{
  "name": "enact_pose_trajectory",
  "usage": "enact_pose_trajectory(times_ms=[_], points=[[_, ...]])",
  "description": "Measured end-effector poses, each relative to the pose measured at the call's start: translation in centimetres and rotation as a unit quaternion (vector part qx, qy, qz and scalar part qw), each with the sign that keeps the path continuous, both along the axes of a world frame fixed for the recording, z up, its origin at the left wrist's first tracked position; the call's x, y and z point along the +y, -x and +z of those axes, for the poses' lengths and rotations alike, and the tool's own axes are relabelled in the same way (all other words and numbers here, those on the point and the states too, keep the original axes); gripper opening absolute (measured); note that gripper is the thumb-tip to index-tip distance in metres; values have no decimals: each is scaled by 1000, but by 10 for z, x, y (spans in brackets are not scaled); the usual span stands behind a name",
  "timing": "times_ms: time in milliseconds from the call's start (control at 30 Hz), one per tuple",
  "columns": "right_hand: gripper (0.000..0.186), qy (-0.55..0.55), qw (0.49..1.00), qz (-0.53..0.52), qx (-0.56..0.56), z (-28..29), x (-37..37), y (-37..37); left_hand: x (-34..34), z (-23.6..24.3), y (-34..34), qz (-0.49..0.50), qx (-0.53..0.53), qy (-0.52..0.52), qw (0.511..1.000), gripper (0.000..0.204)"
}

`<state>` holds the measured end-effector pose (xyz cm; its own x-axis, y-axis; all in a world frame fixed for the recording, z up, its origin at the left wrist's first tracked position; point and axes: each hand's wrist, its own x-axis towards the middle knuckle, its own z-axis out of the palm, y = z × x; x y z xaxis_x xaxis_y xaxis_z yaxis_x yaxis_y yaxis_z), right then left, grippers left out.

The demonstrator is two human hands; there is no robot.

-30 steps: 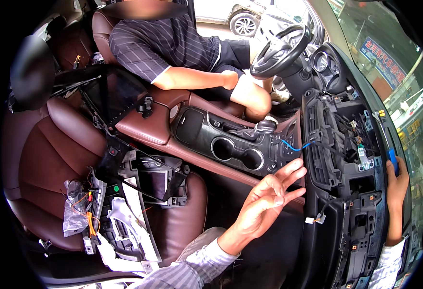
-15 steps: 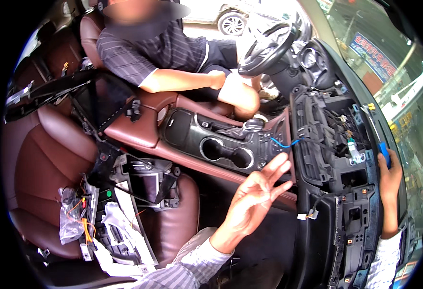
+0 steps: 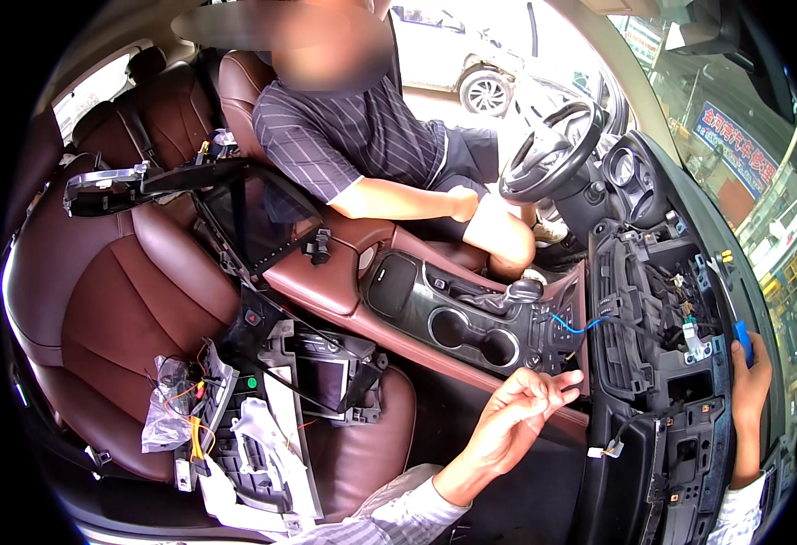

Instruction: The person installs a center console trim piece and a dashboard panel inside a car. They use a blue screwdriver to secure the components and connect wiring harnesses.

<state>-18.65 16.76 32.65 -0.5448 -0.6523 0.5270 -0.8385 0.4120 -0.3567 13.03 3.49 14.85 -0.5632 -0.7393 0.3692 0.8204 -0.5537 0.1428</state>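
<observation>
At the stripped dashboard, blue tool inside right hand's grip.

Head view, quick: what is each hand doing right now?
Left hand: open, fingers loosely curled, empty, near the centre console.
Right hand: closed on a blue tool at the dashboard.

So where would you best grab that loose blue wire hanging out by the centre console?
Probably at the middle of the blue wire, where it arcs free between the console trim and the stripped dashboard. Come from below, on the passenger side, where the left hand is already open; a two-finger pinch seems best on so thin a wire.
</observation>
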Motion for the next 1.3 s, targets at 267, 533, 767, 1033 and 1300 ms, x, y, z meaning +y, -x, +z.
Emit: enact_pose_trajectory(times_ms=[267,533,767,1033,1300], points=[[21,32,999,30,23,-9,-5,8,2,-3,-2,-7,-15,1,1000,5],[27,25,998,28,51,-7,-8,5,1,9,-8,4,-83,-1,997,6],[29,2,999,-9,42,-1,-5,-2,1,5,4,-11,-91,-7,996,7],[31,6,999,-26,28,0,-5,2,3,6,5,-12,-95,-1,995,7],[32,6,1000,-2,20,-6,0,20,6,5,4,-21,-114,2,993,7]])
